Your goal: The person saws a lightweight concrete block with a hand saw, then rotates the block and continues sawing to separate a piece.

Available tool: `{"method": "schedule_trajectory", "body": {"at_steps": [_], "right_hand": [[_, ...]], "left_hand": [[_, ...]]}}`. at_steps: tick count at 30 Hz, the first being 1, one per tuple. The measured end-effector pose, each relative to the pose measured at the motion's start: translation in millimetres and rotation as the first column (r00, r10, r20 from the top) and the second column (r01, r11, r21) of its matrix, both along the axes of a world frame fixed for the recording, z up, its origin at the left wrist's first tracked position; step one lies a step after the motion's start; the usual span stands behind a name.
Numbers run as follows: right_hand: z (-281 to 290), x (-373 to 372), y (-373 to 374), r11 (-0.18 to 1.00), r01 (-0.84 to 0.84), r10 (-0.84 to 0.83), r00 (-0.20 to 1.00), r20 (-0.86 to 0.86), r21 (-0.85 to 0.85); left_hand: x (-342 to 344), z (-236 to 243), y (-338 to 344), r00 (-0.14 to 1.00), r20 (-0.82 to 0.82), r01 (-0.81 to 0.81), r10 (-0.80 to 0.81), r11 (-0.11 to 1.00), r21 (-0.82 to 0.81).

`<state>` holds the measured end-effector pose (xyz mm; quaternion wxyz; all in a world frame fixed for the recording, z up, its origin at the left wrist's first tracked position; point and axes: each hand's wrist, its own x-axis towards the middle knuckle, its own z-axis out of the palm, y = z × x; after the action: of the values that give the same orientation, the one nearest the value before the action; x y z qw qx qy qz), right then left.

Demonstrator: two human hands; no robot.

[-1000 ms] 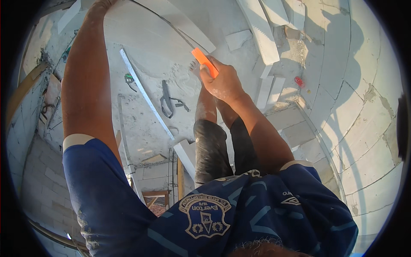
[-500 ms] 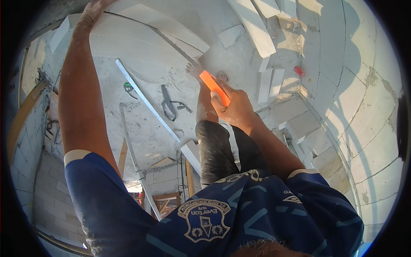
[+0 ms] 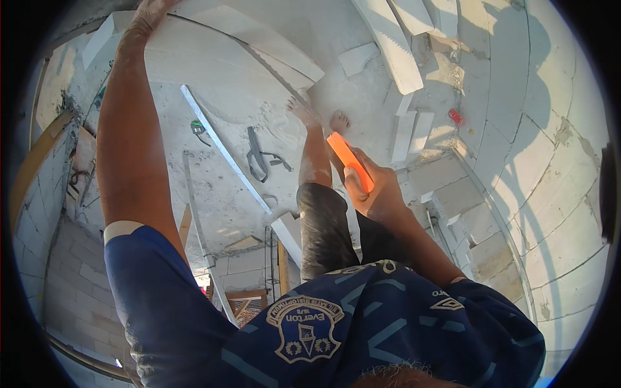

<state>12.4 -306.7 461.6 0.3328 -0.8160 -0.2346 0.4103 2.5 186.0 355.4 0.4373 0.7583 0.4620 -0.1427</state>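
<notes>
My right hand is closed round the orange handle of a hand saw. From it the long toothed blade runs up and left, lying along a dark cut line in a large white block. A long white strip of block lies on the blade's far side. At the top edge my left hand rests on the block near the far end of the cut; its fingers are partly out of view. My bare foot stands beside the block's near end, close to the blade.
On the dusty floor lie a metal straightedge, a tape measure and a grey strap. Cut white blocks lie at the upper right, with a red can near the block wall. A wooden board leans at left.
My right hand has drawn the saw back toward my body, down and to the right. My left hand stays on the block. The whole view has shifted slightly.
</notes>
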Motion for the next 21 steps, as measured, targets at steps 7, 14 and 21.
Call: {"method": "schedule_trajectory", "body": {"at_steps": [7,14,21], "right_hand": [[-77.3,29.8,124.4,0.947,-0.261,0.256,0.965,-0.051,-0.19],[-0.4,2.7,2.4,0.998,0.035,-0.035,0.999,0.006,0.053],[-77.3,37.1,108.7,0.961,-0.215,0.206,0.976,-0.067,-0.175]], "left_hand": [[14.1,17.8,-14.7,0.993,-0.108,0.043,-0.038,0.998,0.051],[9.1,9.3,-10.3,0.986,-0.16,0.064,-0.042,0.989,0.134],[8.5,-2.6,1.7,1.0,-0.025,-0.011,0.009,0.997,-0.076]]}}
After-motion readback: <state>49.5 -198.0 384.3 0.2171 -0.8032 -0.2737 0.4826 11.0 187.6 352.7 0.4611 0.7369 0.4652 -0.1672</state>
